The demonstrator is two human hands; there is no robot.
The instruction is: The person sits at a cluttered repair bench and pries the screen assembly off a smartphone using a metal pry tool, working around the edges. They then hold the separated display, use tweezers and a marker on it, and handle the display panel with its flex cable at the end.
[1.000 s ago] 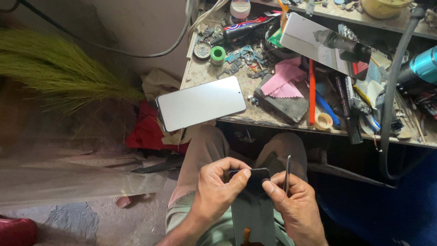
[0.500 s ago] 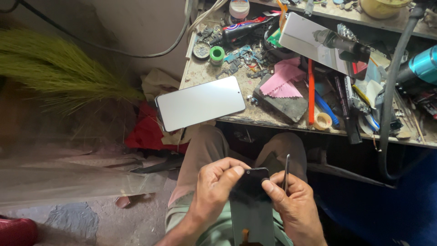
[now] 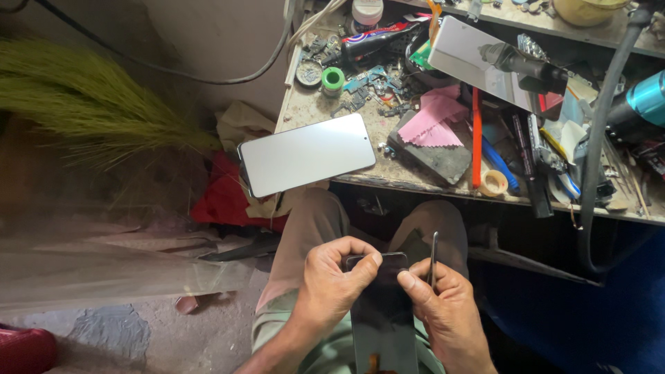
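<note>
- Worktop [image 3: 415, 181]: cluttered; pale phone panel [image 3: 307, 154] overhangs its edge.
- Dark phone [image 3: 383, 315]: over lap; judged thin, stiff, slippery, fragile; best gripped by edges.
- Left hand [image 3: 332, 284]: pinching phone's top corner.
- Right hand [image 3: 443, 308]: thumb on phone, fingers grasping thin metal tool [image 3: 433, 257].

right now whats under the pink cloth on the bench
The pink cloth lies on a dark grey block, which rests on the workbench. The block's top under the cloth is hidden.
</note>
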